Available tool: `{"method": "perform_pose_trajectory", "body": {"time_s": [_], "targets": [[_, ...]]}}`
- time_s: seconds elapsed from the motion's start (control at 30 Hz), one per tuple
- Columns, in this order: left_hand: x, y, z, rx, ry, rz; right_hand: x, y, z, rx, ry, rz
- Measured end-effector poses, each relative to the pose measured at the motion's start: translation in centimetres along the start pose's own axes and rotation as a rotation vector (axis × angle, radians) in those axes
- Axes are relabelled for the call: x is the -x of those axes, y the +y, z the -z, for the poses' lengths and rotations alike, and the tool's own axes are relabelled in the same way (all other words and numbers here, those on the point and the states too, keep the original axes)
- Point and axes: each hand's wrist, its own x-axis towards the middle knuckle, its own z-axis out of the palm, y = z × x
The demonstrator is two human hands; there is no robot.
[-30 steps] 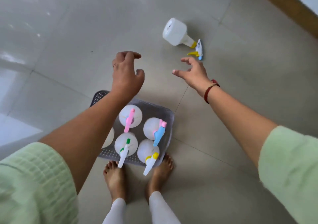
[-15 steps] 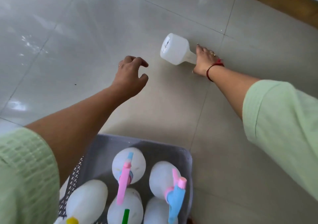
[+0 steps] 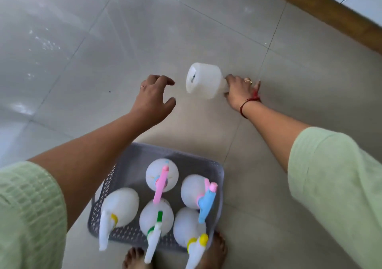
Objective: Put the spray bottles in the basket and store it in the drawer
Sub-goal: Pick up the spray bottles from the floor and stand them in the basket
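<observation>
A translucent white spray bottle (image 3: 203,80) is held sideways just above the floor, its base pointing left. My right hand (image 3: 239,91) is closed around its neck and hides the trigger head. My left hand (image 3: 154,98) hovers open a little to the left of the bottle, fingers spread and holding nothing. Below my arms a grey perforated basket (image 3: 132,159) stands on the floor in front of my bare feet. It holds several white spray bottles (image 3: 162,177) standing upright, with pink, blue, green and yellow triggers.
The floor is glossy grey tile with grout lines. A brown wooden strip (image 3: 322,8) runs diagonally across the top right corner. My bare feet (image 3: 215,248) touch the basket's near edge. No drawer is in view.
My right hand reached the lying bottle, closed on its neck and has lifted it nearer. The camera has pulled back, so more of the basket shows. My left hand stays open.
</observation>
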Motion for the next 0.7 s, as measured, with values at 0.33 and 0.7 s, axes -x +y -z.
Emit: {"method": "perform_pose_trajectory", "body": {"time_s": [0.33, 0.7], "targets": [[10.1, 4.4, 15.6, -0.115, -0.058, 0.108, 17.8, -11.2, 12.9, 0.178, 0.090, 0.556], [17.3, -2.7, 16.5, 0.127, -0.279, 0.400, 23.0, -18.2, 15.2, 0.374, 0.452, 1.116]]}}
